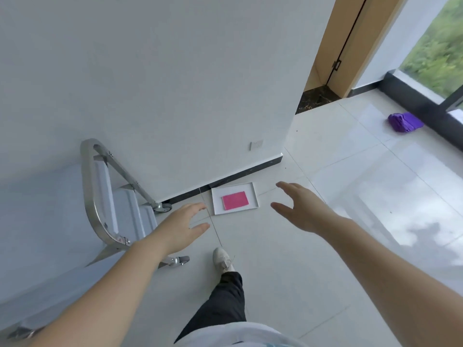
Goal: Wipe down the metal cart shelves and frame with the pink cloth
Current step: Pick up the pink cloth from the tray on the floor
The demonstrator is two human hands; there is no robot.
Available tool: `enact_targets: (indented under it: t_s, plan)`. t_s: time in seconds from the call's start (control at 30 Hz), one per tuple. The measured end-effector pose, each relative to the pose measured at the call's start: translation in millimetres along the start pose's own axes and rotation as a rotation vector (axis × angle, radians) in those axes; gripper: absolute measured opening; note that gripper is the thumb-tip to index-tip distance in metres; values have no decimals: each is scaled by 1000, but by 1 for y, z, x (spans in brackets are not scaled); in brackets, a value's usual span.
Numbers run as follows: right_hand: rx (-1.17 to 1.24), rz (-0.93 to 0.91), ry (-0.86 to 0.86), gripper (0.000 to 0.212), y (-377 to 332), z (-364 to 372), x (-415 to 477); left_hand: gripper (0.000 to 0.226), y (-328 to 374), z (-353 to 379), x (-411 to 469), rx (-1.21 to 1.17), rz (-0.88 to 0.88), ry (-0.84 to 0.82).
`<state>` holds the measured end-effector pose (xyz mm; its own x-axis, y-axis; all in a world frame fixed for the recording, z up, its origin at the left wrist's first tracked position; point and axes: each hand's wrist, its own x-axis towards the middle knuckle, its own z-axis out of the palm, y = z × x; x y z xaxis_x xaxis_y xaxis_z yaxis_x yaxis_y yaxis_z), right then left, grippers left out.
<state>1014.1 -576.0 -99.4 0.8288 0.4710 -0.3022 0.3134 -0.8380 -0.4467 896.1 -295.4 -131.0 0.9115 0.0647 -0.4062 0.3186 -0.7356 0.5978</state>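
The metal cart [86,191] stands just left of my left hand [181,226], by the white wall. My left hand and my right hand [303,210] both reach out in front of me, fingers spread wide, holding nothing. Past my fingertips, between the two hands, a white tray [216,199] lies on the floor. The pink cloth [235,200] lies flat inside it.

cloth [235,200]: in the tray [216,199], at its middle
tray: on the floor [300,271], close before the wall [175,71]
cart [100,196]: left of the tray, along the same wall
left hand [185,221]: in view just left of the tray, nearer the person
right hand [298,209]: right of the tray
shoe [221,259]: before the tray
bundle [404,122]: far right, behind the tray
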Motion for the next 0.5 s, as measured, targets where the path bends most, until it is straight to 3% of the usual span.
enact_targets:
  t_s: [0.5]
  plan:
    - [-67, 57, -149, 60, 22, -55, 230, 54, 14, -88, 249, 30, 18, -69]
